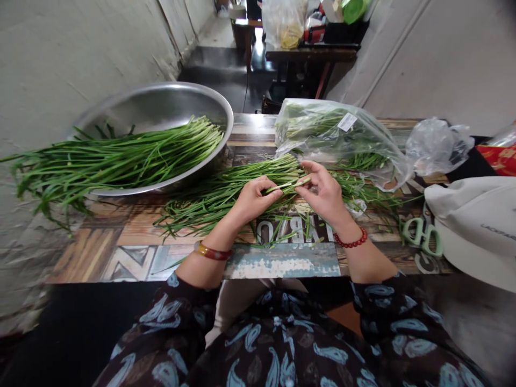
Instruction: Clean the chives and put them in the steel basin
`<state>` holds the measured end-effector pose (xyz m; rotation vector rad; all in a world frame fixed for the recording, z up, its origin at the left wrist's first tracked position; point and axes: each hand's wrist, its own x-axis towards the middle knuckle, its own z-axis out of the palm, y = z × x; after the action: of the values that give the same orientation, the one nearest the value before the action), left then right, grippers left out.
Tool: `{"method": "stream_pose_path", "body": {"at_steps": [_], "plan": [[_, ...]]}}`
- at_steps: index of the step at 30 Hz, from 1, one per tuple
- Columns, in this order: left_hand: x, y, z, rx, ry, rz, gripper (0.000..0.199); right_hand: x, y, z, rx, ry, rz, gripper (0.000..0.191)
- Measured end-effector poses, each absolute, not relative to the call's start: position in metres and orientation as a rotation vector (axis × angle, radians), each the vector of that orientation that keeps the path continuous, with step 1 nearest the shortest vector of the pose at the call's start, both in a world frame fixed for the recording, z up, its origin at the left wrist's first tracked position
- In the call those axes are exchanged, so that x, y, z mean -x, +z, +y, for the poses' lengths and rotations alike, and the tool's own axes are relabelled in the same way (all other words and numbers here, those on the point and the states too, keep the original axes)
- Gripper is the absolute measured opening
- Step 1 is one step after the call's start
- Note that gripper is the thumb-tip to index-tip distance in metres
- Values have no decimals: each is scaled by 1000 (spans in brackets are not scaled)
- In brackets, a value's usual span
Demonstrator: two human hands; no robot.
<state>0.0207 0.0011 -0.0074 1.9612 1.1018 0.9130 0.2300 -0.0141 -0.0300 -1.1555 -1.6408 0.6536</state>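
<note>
1. Plainly, the thin green stalks (288,186) were up between both hands, over the table (282,267), pale ends toward the right; they overlapped too much for me to count.
2. Left hand (255,200) pinched them between thumb and finger; right hand (323,193) had fingertips closed on the pale ends.
3. From my remote end I judged them light and bendy, leafy tips soft and easily bruised, perhaps slippery if damp. Best hold, I thought: a gentle pinch at the firmer pale ends.
4. One loose heap (209,193) lay beneath and left of the hands, strands beyond counting.
5. One metal basin (161,105) stood to the left; one big bundle (153,153) overhung its rim.
6. Beyond the right hand I counted one clear bag of greens (322,126) and one crumpled bag (437,145).
7. Far right: one pair of scissors (431,240) lay beside one cap (471,209).
</note>
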Motion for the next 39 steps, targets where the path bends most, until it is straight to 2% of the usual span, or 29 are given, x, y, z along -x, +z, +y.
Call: {"method": "stream_pose_path", "body": {"at_steps": [7, 13, 21, 27, 39], "plan": [[-19, -8, 2, -1952, 903, 1113, 20, -232, -32, -11, 1133, 625, -1598, 47], [-21, -8, 1, -1967, 895, 1097, 20, -218, -36, -13, 1106, 890, -1495, 57], [-21, -10, 2, -1968, 894, 1066, 20, -221, -40, -12, 1093, 906, -1486, 60], [-21, -12, 2, -1960, 890, 1080, 19, -223, -38, -13, 1176, 751, -1564, 58], [-19, -12, 4, -1985, 898, 1131, 21, -232, -27, -10, 1126, 807, -1405, 44]]}}
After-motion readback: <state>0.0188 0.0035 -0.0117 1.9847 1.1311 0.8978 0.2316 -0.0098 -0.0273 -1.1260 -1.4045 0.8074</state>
